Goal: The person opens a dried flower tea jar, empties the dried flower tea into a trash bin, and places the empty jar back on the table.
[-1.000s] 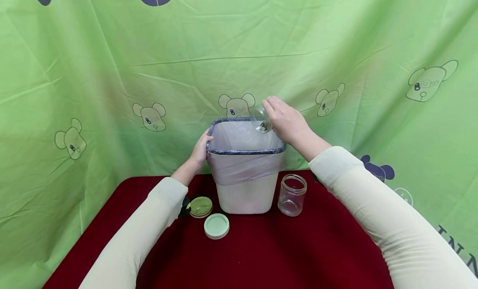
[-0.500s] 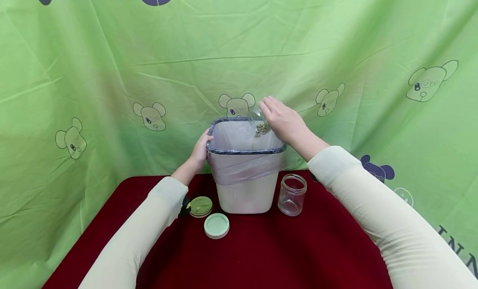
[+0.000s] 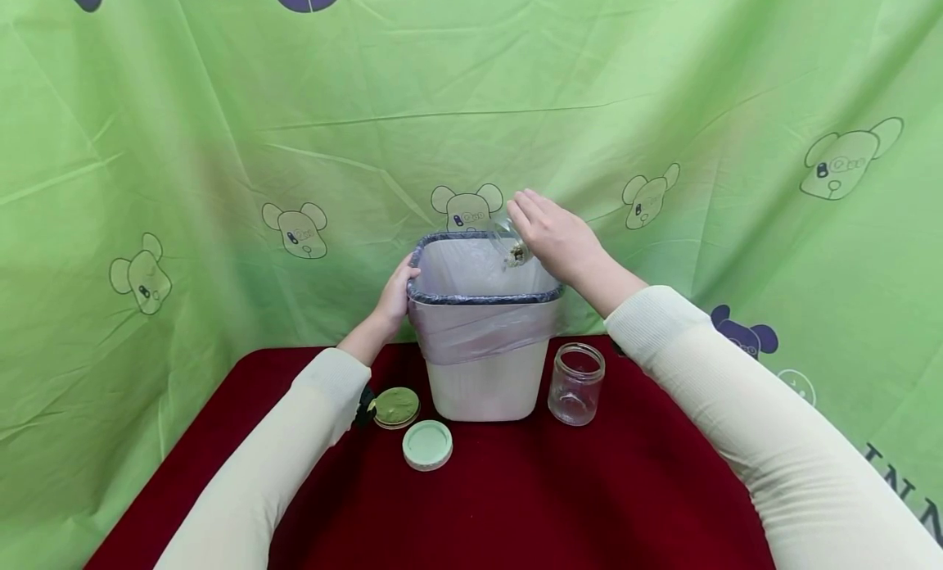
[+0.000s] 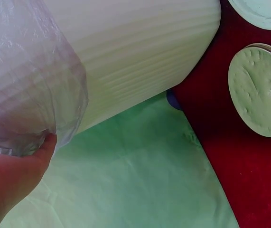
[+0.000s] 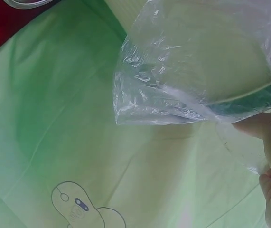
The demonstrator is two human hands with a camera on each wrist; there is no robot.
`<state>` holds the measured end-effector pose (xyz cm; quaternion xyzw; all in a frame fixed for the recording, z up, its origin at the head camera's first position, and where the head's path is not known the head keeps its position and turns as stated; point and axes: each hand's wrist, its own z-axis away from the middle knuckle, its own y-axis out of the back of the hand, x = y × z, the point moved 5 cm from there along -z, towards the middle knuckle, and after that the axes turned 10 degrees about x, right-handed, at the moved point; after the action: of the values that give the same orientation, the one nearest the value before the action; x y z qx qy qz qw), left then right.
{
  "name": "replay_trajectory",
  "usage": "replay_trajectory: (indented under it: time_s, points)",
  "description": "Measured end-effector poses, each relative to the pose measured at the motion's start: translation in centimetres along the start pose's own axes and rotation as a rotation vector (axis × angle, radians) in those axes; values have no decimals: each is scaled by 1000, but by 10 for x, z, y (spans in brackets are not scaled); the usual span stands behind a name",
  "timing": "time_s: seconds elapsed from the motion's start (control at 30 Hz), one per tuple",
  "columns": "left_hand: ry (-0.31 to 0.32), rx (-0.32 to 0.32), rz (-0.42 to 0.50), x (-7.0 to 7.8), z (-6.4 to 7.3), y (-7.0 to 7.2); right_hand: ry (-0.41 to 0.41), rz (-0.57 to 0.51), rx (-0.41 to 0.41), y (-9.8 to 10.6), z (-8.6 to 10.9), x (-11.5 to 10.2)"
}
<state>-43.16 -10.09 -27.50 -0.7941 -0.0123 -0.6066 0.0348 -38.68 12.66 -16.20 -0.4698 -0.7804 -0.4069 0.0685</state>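
A white trash bin (image 3: 482,386), lined with a thin clear bag (image 3: 479,341), stands upright on the table. My left hand (image 3: 394,296) grips the left side of its dark rim; in the left wrist view the fingertips (image 4: 47,145) press the bag against the bin. Above the bin's right side, my right hand (image 3: 556,234) holds a clear glass jar (image 3: 503,228) tipped over the opening. Small brownish bits (image 3: 518,255) lie at the tilted jar's lower side, some blurred below its mouth. The right wrist view shows the jar's base (image 5: 242,147) between thumb and fingers.
A second glass jar (image 3: 577,386), without a lid, stands right of the bin. Left of it lie a green lid (image 3: 397,407) and a pale mint lid (image 3: 427,445) on the red tablecloth (image 3: 516,504). A green printed curtain (image 3: 368,87) hangs behind.
My right hand has shifted slightly left, tilting the jar further. The bits inside have slid toward its mouth, and some fall into the bin. My left hand stays on the rim.
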Motion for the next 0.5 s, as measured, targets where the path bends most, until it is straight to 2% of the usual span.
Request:
replay_trajectory:
  time_s: [0.2,0.5]
  points:
    - [-4,-10,7,1,1,-1,43,42,4,-1,-1,-2]
    - [-10,-8,-11,1,1,0,112,92,54,1,-2,-5]
